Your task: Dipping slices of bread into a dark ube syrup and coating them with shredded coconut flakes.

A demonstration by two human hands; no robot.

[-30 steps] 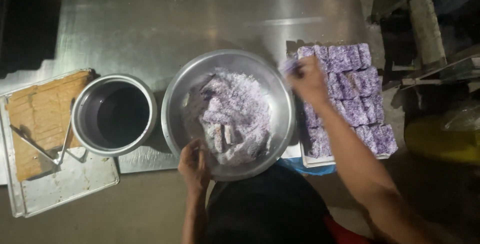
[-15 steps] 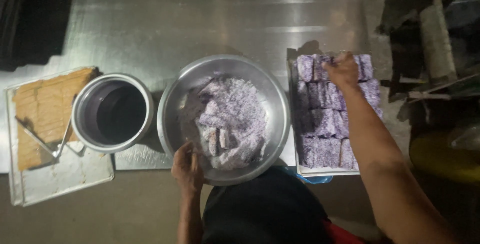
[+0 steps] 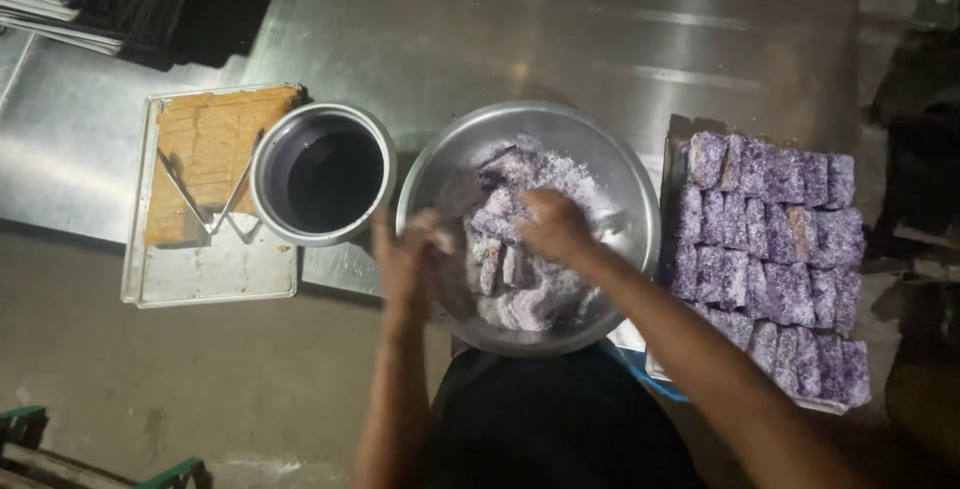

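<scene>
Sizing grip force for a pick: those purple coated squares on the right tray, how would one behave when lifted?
Likely soft: the purple squares have uneven edges, so a hard pinch may dent one. The white flakes coating them probably shed on contact, as loose flakes fill the steel bowl. They sit packed edge to edge on the tray, so lifting one may drag a neighbour.

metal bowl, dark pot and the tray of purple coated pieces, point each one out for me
metal bowl [image 3: 628, 184], head view, bare right inner wall
dark pot [image 3: 322, 177], head view, dark inside
tray of purple coated pieces [image 3: 775, 269], head view, a middle piece
</scene>
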